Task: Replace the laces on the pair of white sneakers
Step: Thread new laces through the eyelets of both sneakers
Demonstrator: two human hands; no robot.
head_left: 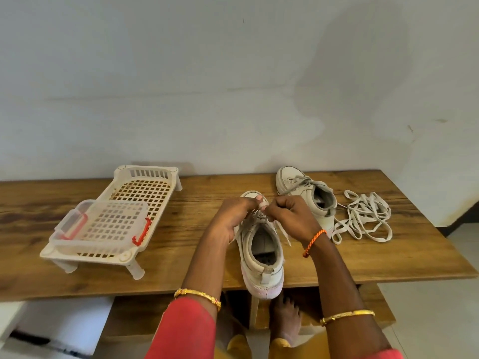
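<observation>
A white sneaker [261,257] stands on the wooden table [181,255] in front of me, heel toward me and overhanging the front edge. My left hand [234,216] and my right hand [290,216] meet over its tongue, each pinching part of its lace [283,235] with curled fingers. A loose lace end hangs down the shoe's right side. The second white sneaker [304,193] stands behind to the right, laced. A heap of loose white laces [363,218] lies right of it.
A cream plastic rack [145,187] on short legs stands at the left of the table, with a clear lidded box [103,226] with red clips on it. A white wall rises behind the table. My bare feet show below the table's front edge.
</observation>
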